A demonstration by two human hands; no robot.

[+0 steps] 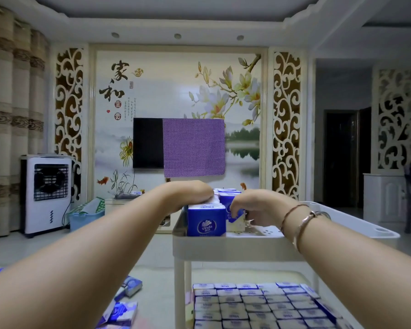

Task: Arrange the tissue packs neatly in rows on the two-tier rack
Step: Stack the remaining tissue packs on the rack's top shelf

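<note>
Top tier of rack [226,248]: left hand [190,192] lies flat on the pack row [205,219]. Right hand [252,206], fingers curled, pinches one pack [235,217] beside that row. Packs look light, soft, film-slick; best gripped across the short sides. Lower tier full.

The left hand [190,193] rests flat on a row of blue tissue packs [206,220] on the white rack's [226,248] top tier. At its three o'clock, the right hand [252,206] pinches another pack [235,216]. The lower tier [259,307] holds packed rows.
</note>
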